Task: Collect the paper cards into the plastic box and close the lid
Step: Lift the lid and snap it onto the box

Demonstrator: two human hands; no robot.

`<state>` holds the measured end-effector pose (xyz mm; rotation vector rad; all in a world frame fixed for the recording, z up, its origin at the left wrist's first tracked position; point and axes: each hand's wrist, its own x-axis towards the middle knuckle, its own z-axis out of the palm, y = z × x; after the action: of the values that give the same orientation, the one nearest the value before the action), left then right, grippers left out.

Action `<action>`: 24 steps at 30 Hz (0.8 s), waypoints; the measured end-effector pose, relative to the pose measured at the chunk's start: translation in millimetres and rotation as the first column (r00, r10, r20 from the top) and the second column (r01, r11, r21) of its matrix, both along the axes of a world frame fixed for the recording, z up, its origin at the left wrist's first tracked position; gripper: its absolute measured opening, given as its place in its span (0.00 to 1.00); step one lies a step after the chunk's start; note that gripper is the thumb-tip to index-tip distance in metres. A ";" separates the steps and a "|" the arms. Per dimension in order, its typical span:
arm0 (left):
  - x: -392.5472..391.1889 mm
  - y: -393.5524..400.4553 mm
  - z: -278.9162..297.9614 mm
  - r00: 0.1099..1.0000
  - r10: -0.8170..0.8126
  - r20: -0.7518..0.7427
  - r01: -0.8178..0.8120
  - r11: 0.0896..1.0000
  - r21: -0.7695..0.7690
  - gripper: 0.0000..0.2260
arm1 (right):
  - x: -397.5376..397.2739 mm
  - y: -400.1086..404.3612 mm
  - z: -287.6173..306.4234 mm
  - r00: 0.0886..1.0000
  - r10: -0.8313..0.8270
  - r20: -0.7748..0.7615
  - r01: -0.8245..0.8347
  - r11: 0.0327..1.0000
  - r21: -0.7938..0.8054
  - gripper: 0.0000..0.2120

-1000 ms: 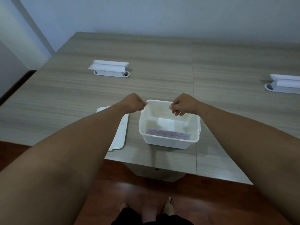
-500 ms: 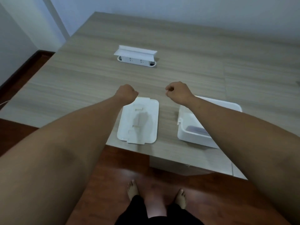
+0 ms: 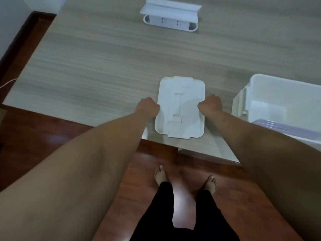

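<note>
The flat white rectangular plastic lid [image 3: 180, 108] lies on the pale wood-grain worktop [image 3: 104, 66], near its front edge, with the near end close to overhanging. It is flanked by both hands: the left hand [image 3: 148, 106] is curled at its left long edge, the right hand [image 3: 210, 104] at its right long edge. The fingers are tucked under from this view, so whether the edges are actually pinched or only touched cannot be told.

The open white plastic box [image 3: 278, 94] sits to the right, well apart from the lid, partly cut off by the frame. A stack of pale purple paper cards [image 3: 284, 126] is seen inside at the near wall. No loose cards are seen on the worktop, so collecting is judged done and only lidding is left.

Risks: the lid is thin and smooth, so a shallow edge grip could slip and drop it off the front edge onto the floor. If the lid is set down rotated or offset, the end tabs may not be seated and the box left unlatched. The box is light, so it could be shoved sideways when pressed. A white socket strip [image 3: 171, 18] at the far side is not involved.
</note>
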<state>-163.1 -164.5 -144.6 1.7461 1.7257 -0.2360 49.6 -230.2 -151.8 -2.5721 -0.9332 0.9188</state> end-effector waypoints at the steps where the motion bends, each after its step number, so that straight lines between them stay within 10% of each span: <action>1: 0.6 -2.7 -4.3 1.000 -0.017 0.000 0.017 1.000 0.000 0.12 | -1.7 -1.0 -6.0 0.999 -0.030 -0.021 0.030 1.000 0.005 0.02; 10: 3.9 7.6 -8.5 0.997 -0.069 -0.024 0.072 0.979 0.191 0.10 | -10.0 7.6 5.3 0.906 -0.331 -0.263 0.339 0.941 -0.017 0.06; 24: 85.7 68.5 178.4 0.928 -0.352 0.125 0.199 0.749 0.632 0.13 | 87.0 26.2 203.3 0.811 -0.391 -0.435 0.557 0.742 0.372 0.14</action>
<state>-77.4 -96.1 33.7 2.3885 1.4388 0.4550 136.6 -204.0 51.5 -1.9834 -0.3032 0.7937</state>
